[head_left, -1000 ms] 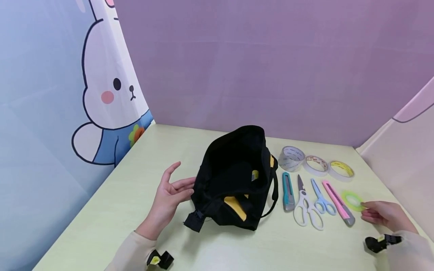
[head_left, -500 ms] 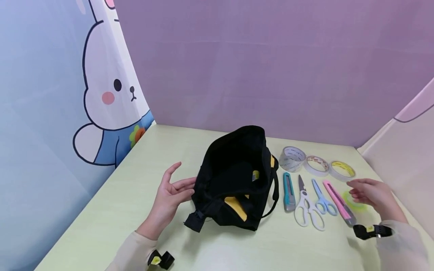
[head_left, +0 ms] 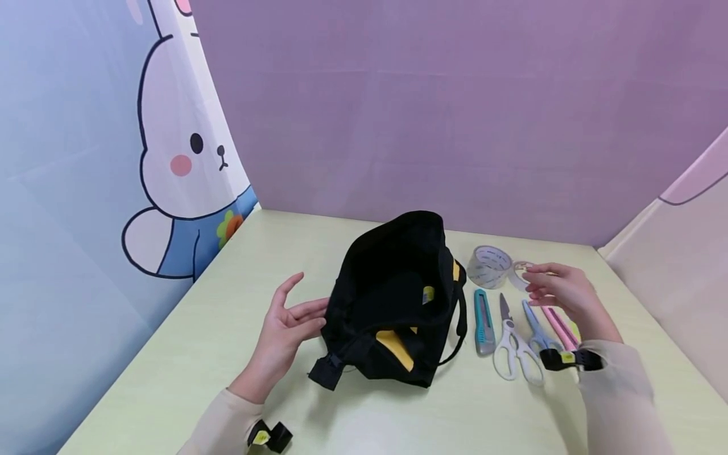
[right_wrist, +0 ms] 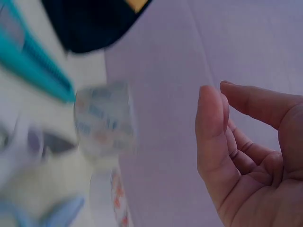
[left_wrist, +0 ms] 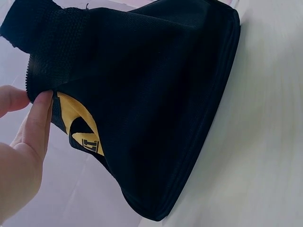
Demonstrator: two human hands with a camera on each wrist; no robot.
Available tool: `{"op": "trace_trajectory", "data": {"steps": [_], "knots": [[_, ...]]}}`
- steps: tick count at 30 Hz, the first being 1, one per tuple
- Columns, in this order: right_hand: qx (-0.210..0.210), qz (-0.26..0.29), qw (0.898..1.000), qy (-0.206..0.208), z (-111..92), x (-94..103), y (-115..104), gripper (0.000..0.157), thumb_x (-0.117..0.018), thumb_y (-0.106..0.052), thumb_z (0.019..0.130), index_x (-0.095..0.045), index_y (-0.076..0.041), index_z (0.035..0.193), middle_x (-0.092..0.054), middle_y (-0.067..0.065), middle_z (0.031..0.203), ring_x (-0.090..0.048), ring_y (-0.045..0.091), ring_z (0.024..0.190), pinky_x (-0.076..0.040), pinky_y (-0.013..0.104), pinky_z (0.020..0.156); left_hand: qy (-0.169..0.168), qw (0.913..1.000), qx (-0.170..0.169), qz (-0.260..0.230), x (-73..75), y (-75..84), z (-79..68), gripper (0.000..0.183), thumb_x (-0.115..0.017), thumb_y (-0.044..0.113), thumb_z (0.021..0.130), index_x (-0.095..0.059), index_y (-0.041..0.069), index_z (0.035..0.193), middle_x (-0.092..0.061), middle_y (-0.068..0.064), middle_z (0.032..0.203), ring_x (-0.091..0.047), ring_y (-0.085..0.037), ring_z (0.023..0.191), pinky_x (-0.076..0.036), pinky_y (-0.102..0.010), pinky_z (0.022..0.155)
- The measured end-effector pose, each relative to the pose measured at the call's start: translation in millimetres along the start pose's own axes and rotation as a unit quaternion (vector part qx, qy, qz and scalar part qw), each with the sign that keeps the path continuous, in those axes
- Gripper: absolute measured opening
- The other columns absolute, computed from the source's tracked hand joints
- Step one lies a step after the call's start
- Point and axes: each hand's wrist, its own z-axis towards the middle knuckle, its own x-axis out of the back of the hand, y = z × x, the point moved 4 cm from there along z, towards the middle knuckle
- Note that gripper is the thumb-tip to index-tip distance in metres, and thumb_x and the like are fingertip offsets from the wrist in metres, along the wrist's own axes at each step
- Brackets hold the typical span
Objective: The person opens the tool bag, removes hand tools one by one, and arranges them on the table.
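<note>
A black zip bag [head_left: 392, 297] with yellow patches stands on the table, its mouth gaping toward the head camera. My left hand [head_left: 284, 332] pinches the zipper rim at the bag's left side; the left wrist view shows fingertips [left_wrist: 40, 106] on either side of that edge. Over on the right, my right hand [head_left: 563, 294] hovers above the tape rolls with loosely curled fingers and holds nothing. It partly hides a tape roll [head_left: 520, 275] and a pink box cutter [head_left: 560, 325]. In the right wrist view, the thumb and forefinger tips are close together.
Left of the right hand lie a wide clear tape roll [head_left: 489, 265], a teal box cutter [head_left: 484, 322], white-handled scissors [head_left: 514, 347] and small blue scissors [head_left: 537, 328]. A green tape roll [head_left: 576, 330] barely shows behind the right wrist. A purple backdrop [head_left: 426, 126] rises behind the table.
My right hand has left the green tape roll at the far right, risen, and moved leftward over the other items. The left hand and the bag have stayed in place.
</note>
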Motion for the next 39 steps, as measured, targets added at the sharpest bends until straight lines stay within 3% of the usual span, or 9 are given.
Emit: {"op": "trace_trajectory", "data": {"steps": [4,9,17,20,25,28,32,39], "knots": [[0.011,-0.019,1.000,-0.014,10,-23.6,-19,0.031,-0.062,-0.014,0.099,-0.054,0.009,0.118,-0.066,0.001,0.081,-0.064,0.011,0.069,-0.059,0.031,0.066,0.000,1.0000,-0.002,-0.001,0.5,-0.6,0.1,0.083,-0.057,-0.017,0.088,-0.014,0.012,0.154,-0.074,0.005,0.107,-0.068,-0.010,0.101,-0.056,-0.028,0.078],[0.028,0.013,0.999,-0.040,21,-52.9,-42,0.029,-0.061,-0.010,0.099,-0.052,0.011,0.117,-0.066,0.003,0.078,-0.062,0.011,0.065,-0.058,0.030,0.063,-0.001,1.0000,-0.004,-0.001,0.9,-1.4,0.3,0.082,-0.058,-0.016,0.088,-0.016,0.013,0.153,-0.074,0.005,0.108,-0.068,-0.010,0.101,-0.056,-0.028,0.078],[0.066,0.021,0.995,-0.073,31,-96.4,-81,0.037,-0.063,-0.008,0.097,-0.049,0.016,0.122,-0.066,0.004,0.077,-0.061,0.012,0.062,-0.058,0.032,0.061,-0.004,1.0000,-0.007,-0.005,1.3,-2.1,0.1,0.081,-0.057,-0.017,0.088,-0.018,0.014,0.153,-0.074,0.005,0.108,-0.068,-0.009,0.101,-0.056,-0.027,0.077],[0.074,0.029,0.994,-0.077,35,-109.6,-96,0.036,-0.063,-0.007,0.097,-0.051,0.015,0.122,-0.065,0.006,0.077,-0.061,0.013,0.061,-0.058,0.033,0.061,-0.004,0.9999,-0.008,-0.007,1.5,-1.6,0.1,0.081,-0.057,-0.017,0.088,-0.018,0.014,0.152,-0.074,0.004,0.108,-0.068,-0.009,0.101,-0.056,-0.027,0.078],[0.086,0.042,0.992,-0.086,45,-132.5,-117,0.022,-0.063,-0.005,0.096,-0.057,0.006,0.114,-0.065,0.006,0.075,-0.061,0.015,0.059,-0.058,0.033,0.060,-0.005,0.9999,-0.012,-0.006,1.9,-0.8,0.1,0.080,-0.057,-0.017,0.089,-0.019,0.014,0.152,-0.074,0.004,0.108,-0.068,-0.009,0.101,-0.056,-0.028,0.078],[0.091,0.045,0.990,-0.100,50,-147.7,-127,0.023,-0.063,-0.004,0.096,-0.058,0.008,0.114,-0.066,0.005,0.074,-0.062,0.016,0.059,-0.058,0.032,0.059,-0.006,0.9999,-0.012,-0.003,2.1,-0.8,0.3,0.080,-0.057,-0.017,0.089,-0.018,0.014,0.152,-0.073,0.004,0.109,-0.068,-0.009,0.101,-0.056,-0.028,0.079],[0.085,0.056,0.988,-0.116,57,-167.7,-138,0.032,-0.063,-0.003,0.095,-0.053,0.014,0.121,-0.066,0.005,0.075,-0.063,0.016,0.059,-0.058,0.033,0.060,-0.006,0.9999,-0.012,-0.001,2.7,-1.4,0.3,0.081,-0.057,-0.017,0.089,-0.017,0.013,0.153,-0.073,0.004,0.109,-0.068,-0.010,0.101,-0.056,-0.028,0.079],[0.063,0.071,0.989,-0.117,77,-193.4,-132,0.026,-0.063,0.002,0.094,-0.056,0.013,0.117,-0.065,0.006,0.077,-0.065,0.016,0.061,-0.059,0.034,0.063,-0.005,0.9999,-0.010,0.001,3.5,-1.4,0.6,0.081,-0.057,-0.016,0.089,-0.018,0.013,0.153,-0.073,0.005,0.109,-0.068,-0.010,0.101,-0.056,-0.028,0.079]]}}
